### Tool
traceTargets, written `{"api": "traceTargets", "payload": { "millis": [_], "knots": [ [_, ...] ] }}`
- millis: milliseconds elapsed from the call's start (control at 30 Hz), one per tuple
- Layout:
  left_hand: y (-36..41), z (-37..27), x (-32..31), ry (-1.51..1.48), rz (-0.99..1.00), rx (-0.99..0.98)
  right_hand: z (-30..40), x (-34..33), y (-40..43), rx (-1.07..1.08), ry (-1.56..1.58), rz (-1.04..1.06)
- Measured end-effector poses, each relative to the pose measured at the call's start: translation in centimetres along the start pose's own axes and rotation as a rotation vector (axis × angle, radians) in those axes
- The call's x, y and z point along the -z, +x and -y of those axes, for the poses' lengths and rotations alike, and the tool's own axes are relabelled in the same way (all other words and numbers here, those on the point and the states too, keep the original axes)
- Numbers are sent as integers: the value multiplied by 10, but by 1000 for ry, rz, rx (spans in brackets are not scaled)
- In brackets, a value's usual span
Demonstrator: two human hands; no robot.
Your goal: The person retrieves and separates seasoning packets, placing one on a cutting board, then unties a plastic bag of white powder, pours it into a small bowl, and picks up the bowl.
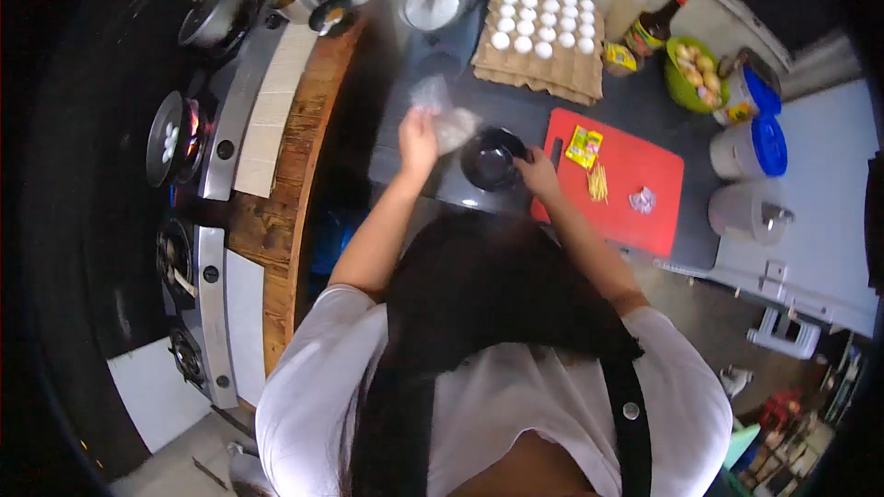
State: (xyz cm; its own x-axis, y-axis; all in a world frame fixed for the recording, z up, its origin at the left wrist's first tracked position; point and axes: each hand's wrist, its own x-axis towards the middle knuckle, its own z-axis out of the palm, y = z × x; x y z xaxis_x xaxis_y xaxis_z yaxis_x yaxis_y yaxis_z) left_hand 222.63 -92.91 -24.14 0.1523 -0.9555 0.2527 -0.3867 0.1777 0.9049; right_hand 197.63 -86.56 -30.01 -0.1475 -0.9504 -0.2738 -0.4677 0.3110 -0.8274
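Observation:
My left hand grips a clear plastic bag with pale contents, held up just left of a black bowl. With its fingers on the bowl's right rim, my right hand holds the bowl at the counter's near edge. To the right lies a red cutting board. On it are a yellow seasoning packet, a small pile of thin yellowish strips and a small heap of chopped, pale purplish pieces.
Stacked egg trays hold white eggs behind the bowl. A green bowl of onions or potatoes and lidded plastic tubs stand right. At left, a pan with white eggs sits by a visible burner flame. A blender jug stands behind.

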Motion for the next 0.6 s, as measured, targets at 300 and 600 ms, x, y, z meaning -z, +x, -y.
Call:
{"api": "traceTargets", "payload": {
  "millis": [300, 600],
  "knots": [
    [-11, -125, 61, 13, 305, -89, 122, 8, -63, 792, -33, 136],
    [-18, -94, 32, -379, 927, -139, 72, -5, -88, 284, 291, 566]
  ]
}}
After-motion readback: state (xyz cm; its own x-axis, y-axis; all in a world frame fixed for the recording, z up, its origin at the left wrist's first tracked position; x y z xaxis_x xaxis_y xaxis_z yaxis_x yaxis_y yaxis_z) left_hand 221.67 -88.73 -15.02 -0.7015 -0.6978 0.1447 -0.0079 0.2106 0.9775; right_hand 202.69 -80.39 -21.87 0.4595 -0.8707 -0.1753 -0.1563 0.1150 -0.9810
